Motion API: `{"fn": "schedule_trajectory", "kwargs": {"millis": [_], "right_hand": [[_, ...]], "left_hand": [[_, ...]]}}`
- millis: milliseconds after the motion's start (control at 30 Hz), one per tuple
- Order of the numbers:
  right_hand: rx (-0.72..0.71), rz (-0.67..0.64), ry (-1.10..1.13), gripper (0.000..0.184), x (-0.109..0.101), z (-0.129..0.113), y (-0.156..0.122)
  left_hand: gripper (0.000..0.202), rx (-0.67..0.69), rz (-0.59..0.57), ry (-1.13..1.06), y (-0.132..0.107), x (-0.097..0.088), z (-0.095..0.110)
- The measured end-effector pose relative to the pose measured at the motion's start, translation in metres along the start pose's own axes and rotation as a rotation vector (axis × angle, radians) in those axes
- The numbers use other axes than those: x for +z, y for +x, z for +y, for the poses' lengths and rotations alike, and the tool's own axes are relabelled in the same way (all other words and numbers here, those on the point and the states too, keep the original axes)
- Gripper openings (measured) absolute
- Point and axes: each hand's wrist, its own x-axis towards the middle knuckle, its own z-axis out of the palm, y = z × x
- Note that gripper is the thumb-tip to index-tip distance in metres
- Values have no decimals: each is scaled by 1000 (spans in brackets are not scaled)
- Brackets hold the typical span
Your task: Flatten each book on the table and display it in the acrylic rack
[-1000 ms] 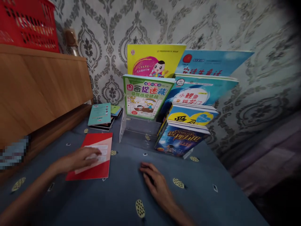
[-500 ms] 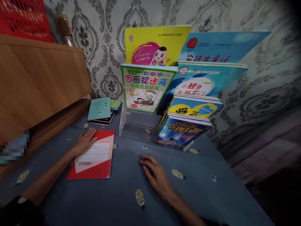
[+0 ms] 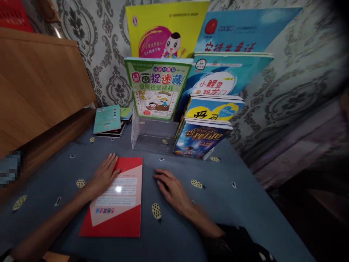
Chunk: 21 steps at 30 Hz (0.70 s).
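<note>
A red book [image 3: 120,222] with a pale pink text panel lies flat on the blue tablecloth. My left hand [image 3: 105,176] rests spread on its upper left part, palm down. To the right of the book, my right hand [image 3: 171,189] lies on its side on the cloth, fingers loosely curved, holding nothing. Behind both hands stands a clear acrylic rack [image 3: 152,140]. It bears a green picture book [image 3: 159,89], a yellow book [image 3: 166,29], a blue book [image 3: 245,29], a teal book [image 3: 231,69], yellow-and-blue books [image 3: 215,107] and dark blue books [image 3: 201,140].
At the back left, a small pile of books lies flat with a teal book [image 3: 107,118] on top. A wooden cabinet [image 3: 40,72] borders the left side, with a red basket [image 3: 13,16] on it. Patterned wallpaper [image 3: 117,87] covers the wall behind.
The red book has slid right and nearer to me under my left hand. My right hand stays in nearly the same spot on the cloth. The view has tilted downward.
</note>
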Motion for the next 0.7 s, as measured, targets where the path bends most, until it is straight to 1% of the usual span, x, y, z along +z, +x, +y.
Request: {"fn": "schedule_trajectory", "kwargs": {"millis": [100, 167, 267, 400, 433, 500, 567, 600, 633, 700], "right_hand": [[6, -24, -71, 32, 2, -4, -2], [4, -37, -142, 36, 4, -6, -4], [-7, -24, -242, 40, 5, -7, -8], [51, 33, -298, 39, 2, -3, -15], [66, 41, -305, 39, 2, -2, -17], [83, 45, -314, 41, 2, 1, -20], [84, 52, -312, 42, 3, 4, -23], [81, 58, -311, 43, 4, 5, -24], [75, 66, -312, 43, 5, 6, -25], [59, 82, -315, 45, 6, 9, -26]], "left_hand": [[62, -25, 16, -99, -1, 3, 30], [61, -47, 8, -253, 1, 1, 48], [60, -111, -11, -618, 10, -9, 66], [56, -281, 24, -1134, 27, -27, 80], [58, -312, 21, -1236, 30, -31, 85], [63, -331, -34, -1386, 32, -38, 100], [69, -295, -119, -1437, 29, -41, 119], [70, -270, -146, -1407, 26, -42, 129], [70, -249, -153, -1345, 23, -42, 138], [66, -179, -124, -1165, 19, -41, 150]]}}
